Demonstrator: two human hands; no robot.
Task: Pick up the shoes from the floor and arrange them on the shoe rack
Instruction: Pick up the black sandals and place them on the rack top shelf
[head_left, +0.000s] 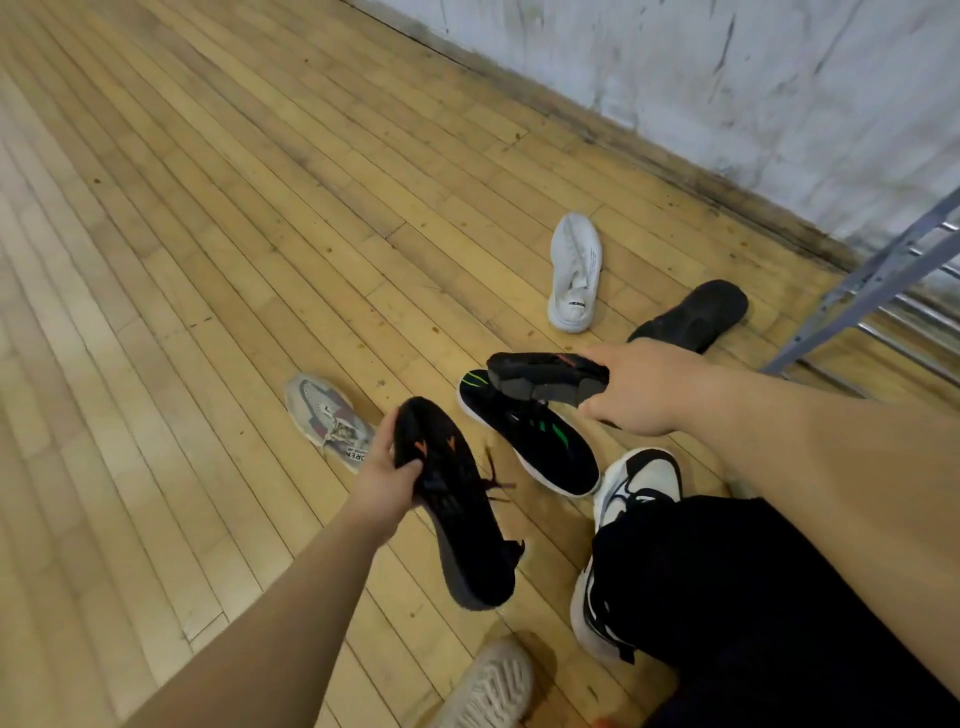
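Nearest the camera sat the person's black trouser leg (727, 597), low on the right, with both bare forearms reaching out over the wooden floor (208, 260). At the far right, against the white wall (727, 78), stood a corner of the grey metal shoe rack (872, 280). No shoe showed on the rails in view, so the task looked barely begun. Two shoes were off the floor. The left hand (384, 467) had its fingers curled round the side of a black shoe with orange marks (457, 499). It was held tilted, its long axis running near to far, heel near and toe far, leaning slightly left. The right hand (639, 395) gripped the matching black shoe (545, 376) by its right end, long axis left to right, grey sole toward the camera, free end pointing left. Which end was the toe I could not tell. Left on the floor were a green-striped black shoe (530, 441) between the hands, a plain black shoe (696, 314) nearer the rack, a white shoe (574, 270) farther off, a grey sneaker (327, 415) at left and a pale shoe (488, 686) at the near edge.
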